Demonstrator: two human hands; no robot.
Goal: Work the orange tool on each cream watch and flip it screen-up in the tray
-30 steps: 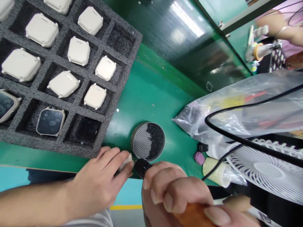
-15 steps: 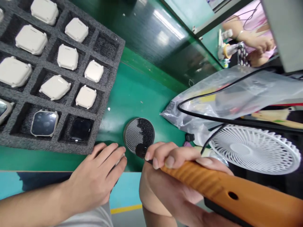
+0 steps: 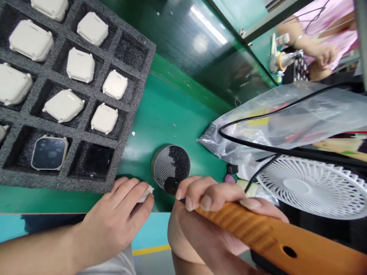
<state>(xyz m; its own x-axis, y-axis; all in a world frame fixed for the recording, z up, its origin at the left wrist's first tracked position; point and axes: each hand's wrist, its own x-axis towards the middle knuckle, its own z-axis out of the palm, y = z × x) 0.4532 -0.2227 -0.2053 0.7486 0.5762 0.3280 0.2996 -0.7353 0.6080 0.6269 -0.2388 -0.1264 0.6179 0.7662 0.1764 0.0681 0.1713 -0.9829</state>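
Observation:
Fingers of my left hand (image 3: pixel 120 217) are closed round a small white watch case (image 3: pixel 146 194) at the bench's near edge; most of the case is hidden under them. My right hand (image 3: pixel 212 196) grips an orange electric screwdriver (image 3: pixel 252 227), which lies slanted with its black nose (image 3: pixel 171 186) over the near rim of a round metal container (image 3: pixel 157 168). The bit's tip is hidden. Inside the container is a perforated plate, partly covered by tiny black pieces (image 3: pixel 180 158) too small to make out.
A grey foam tray (image 3: pixel 97 186) at left holds several white watch cases (image 3: pixel 81 65) and two dark-screened watches (image 3: pixel 49 152). A clear plastic bag (image 3: pixel 269 118), black cable (image 3: pixel 258 143) and white fan (image 3: pixel 309 187) lie at right. Another person's hands (image 3: pixel 323 55) show beyond the partition.
The view has shifted slightly, so the tray and bench sit a little differently in it. More of the white watch case shows between my left fingers. Both hands keep nearly the same pose.

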